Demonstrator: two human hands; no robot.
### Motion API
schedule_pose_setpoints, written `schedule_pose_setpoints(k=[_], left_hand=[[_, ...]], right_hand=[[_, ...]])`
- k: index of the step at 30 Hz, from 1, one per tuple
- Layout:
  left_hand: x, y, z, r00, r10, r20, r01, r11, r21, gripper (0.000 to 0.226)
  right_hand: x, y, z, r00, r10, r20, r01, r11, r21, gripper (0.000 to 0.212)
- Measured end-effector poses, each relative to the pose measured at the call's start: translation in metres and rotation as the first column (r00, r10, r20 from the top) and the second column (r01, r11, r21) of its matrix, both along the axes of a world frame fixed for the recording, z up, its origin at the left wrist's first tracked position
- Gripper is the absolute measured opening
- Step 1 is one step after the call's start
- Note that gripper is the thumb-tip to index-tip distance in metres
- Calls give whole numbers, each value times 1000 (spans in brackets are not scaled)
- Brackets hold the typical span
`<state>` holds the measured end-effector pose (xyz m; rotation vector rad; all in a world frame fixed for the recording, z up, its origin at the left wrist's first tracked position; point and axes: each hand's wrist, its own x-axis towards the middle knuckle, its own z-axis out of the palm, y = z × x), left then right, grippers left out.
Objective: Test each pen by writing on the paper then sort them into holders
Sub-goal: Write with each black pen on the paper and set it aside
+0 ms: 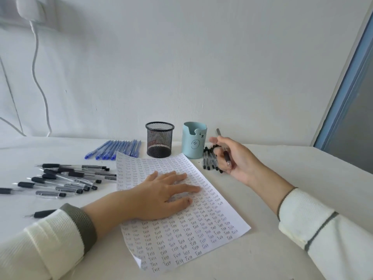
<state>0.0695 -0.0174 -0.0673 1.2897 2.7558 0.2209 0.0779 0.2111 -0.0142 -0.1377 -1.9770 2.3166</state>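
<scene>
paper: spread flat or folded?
Spread flat: the paper lies open under the left hand, only its near corner curled up.

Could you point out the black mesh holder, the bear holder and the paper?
black mesh holder (159,141): head view, front wall.
bear holder (193,144): head view, front wall.
paper (181,235): head view, lower half.

Pressing the left grip (161,190) flat on the paper (181,235), fingers straight. Pinching a black pen (226,155) in the right grip (238,160), tip down, near the blue holder (193,141) and mesh holder (159,139) on the desk (302,168).
</scene>
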Motion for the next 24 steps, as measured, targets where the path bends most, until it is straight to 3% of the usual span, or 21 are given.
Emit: schedule_pose_setpoints(k=[7,15,18,21,22,24], left_hand=[[-1,0,5,977,180,-118,-167,980,110,46],[-1,1,3,975,208,-79,-200,975,98,48],[-1,1,3,974,210,-80,-202,975,95,48],[-1,1,3,975,205,-82,-196,975,100,48],[-1,1,3,976,204,-81,-195,976,102,48],[-1,1,3,976,201,-82,-192,976,104,48]], right_hand=[[-9,18,-15,998,21,65,0,956,-295,9],[-6,34,-10,1000,20,-1,-20,952,-304,12],[-9,42,-7,991,-52,-121,5,934,-356,17],[-14,57,-14,921,-244,-305,182,959,-216,15],[-16,63,-19,878,-307,-366,300,951,-78,15],[-18,69,-30,799,-318,-511,493,832,253,22]])
